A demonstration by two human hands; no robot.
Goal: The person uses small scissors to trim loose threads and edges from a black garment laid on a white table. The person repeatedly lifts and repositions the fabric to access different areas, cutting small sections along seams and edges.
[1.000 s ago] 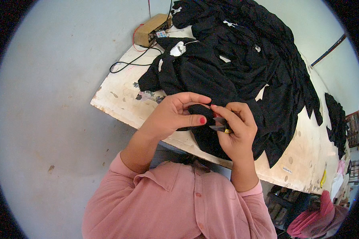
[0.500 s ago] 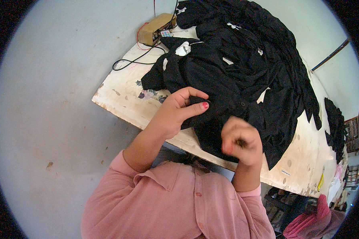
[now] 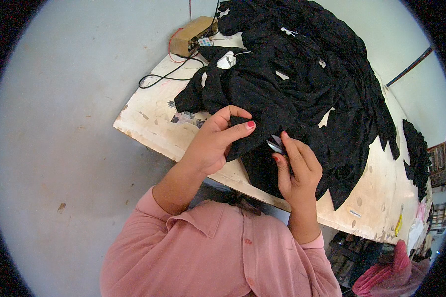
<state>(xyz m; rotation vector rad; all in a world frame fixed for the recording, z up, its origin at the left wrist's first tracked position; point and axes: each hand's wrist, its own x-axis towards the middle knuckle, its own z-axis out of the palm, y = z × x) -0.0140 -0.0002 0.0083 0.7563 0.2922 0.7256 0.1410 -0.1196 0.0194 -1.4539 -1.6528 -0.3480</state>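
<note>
A large heap of black cloth (image 3: 302, 94) spreads over the table in front of me. My left hand (image 3: 208, 141) pinches an edge of this cloth between thumb and fingers, near the table's front edge. Just right of it, my right hand (image 3: 301, 171) is closed around small thread snips (image 3: 276, 144). Their two shiny pointed blades stick out past my thumb and fingertips, slightly apart and facing the cloth. The snips' handle is hidden in my fingers. I cannot tell whether the blades touch the cloth.
The pale, worn wooden table (image 3: 352, 218) ends close to my body. At its far left stand a brown box (image 3: 191, 37) with wires and a black cable (image 3: 158, 76). White scraps (image 3: 227, 60) lie on the cloth. A pink cloth (image 3: 389, 274) is at lower right.
My right hand, blurred and curled earlier, has turned, and the snips' blades now show at its fingertips. My left hand keeps its pinch on the cloth, shifted slightly.
</note>
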